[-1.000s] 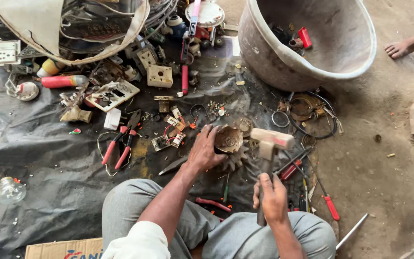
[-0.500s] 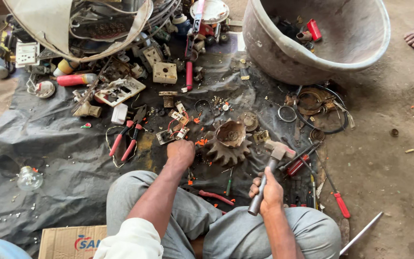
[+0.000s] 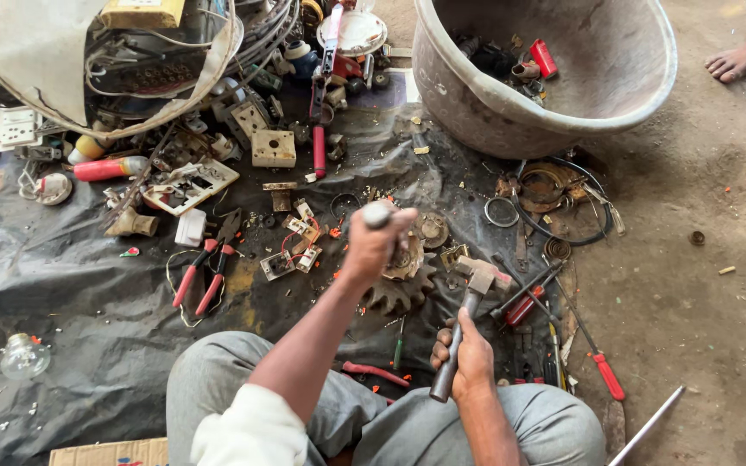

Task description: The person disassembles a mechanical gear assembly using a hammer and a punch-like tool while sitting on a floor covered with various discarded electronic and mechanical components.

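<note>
My left hand [image 3: 375, 246] has risen off the rotor [image 3: 401, 280], its grip now closed on a small grey piece [image 3: 376, 214] above it. My right hand [image 3: 468, 355] still grips the hammer [image 3: 466, 312], its head lowered beside the rotor.

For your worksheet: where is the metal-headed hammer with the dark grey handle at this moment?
In the head view, the metal-headed hammer with the dark grey handle is right of centre, gripped by the right hand, head just right of the toothed brown metal gear.
</note>
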`<action>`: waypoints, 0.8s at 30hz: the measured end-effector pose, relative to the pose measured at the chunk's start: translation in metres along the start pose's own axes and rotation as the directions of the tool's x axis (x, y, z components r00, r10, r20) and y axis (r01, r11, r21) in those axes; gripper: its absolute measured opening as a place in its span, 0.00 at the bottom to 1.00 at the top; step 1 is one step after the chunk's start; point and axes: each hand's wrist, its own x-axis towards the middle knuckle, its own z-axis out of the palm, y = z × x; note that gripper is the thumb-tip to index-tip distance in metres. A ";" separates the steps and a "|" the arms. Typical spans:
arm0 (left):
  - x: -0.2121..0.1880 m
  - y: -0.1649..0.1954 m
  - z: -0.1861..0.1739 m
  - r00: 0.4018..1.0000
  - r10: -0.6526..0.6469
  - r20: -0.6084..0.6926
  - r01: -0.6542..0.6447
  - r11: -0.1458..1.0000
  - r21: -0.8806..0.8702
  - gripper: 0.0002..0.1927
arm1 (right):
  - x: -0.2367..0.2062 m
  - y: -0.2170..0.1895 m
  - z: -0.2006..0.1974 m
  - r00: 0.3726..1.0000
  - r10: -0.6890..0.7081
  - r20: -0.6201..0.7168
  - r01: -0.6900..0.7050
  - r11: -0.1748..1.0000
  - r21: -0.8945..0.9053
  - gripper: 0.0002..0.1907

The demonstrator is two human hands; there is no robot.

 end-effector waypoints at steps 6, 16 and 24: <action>0.017 -0.046 0.004 0.997 0.072 0.043 -0.080 0.962 0.262 0.18 | -0.003 0.000 0.001 1.000 -0.006 -0.029 0.005 1.000 -0.006 0.18; 0.023 -0.058 0.005 0.985 0.129 0.114 -0.165 0.898 0.409 0.20 | -0.002 0.003 0.002 1.000 -0.012 -0.019 0.011 0.999 -0.034 0.19; 0.020 -0.056 0.007 0.984 0.105 0.146 -0.159 0.887 0.434 0.20 | -0.005 0.000 0.003 1.000 -0.016 -0.019 0.015 0.999 -0.030 0.18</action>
